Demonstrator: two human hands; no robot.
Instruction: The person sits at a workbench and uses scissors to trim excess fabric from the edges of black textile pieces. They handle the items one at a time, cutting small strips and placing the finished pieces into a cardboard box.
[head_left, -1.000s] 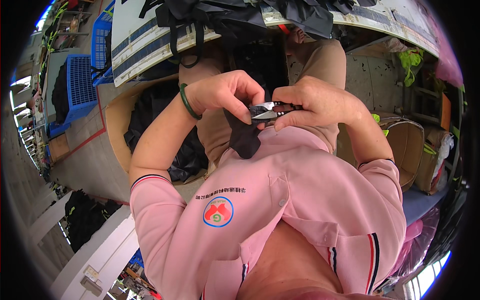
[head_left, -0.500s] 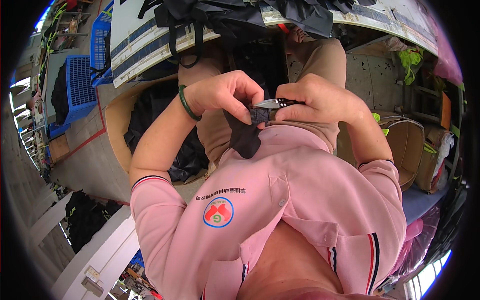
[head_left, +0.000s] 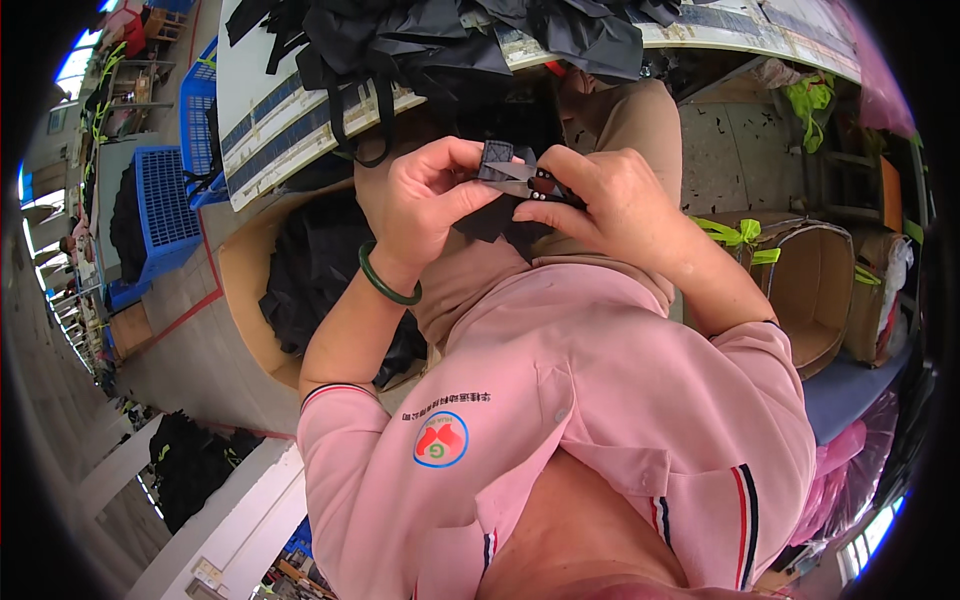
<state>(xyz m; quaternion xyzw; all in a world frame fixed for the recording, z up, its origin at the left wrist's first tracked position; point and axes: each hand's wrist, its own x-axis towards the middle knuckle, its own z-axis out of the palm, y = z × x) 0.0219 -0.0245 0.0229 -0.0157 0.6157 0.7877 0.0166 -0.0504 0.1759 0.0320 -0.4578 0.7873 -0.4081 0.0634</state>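
My left hand (head_left: 425, 200), with a green bangle at its wrist, pinches a black fabric strap (head_left: 496, 156) between thumb and fingers. A stitched square shows at the strap's upper end. Dark cloth hangs below the fingers, partly hidden by them. In my right hand (head_left: 618, 195) is a pair of thread snips (head_left: 542, 188), its silver blades pointing left and lying against the stitched end. The blades look parted, but whether thread lies between them is too small to tell. Both hands are close together above my lap.
A white table (head_left: 270, 135) ahead bears a heap of black fabric pieces (head_left: 420, 50), with straps hanging over its edge. Left of my legs stands a cardboard box (head_left: 245, 265) of black cloth. Blue crates (head_left: 168, 205) stand further left; another cardboard box (head_left: 815, 290) is at right.
Both hands have risen slightly away from my body with the strap and snips. The left hand has turned, bringing the stitched end upward, and the snips' blades now look parted across it.
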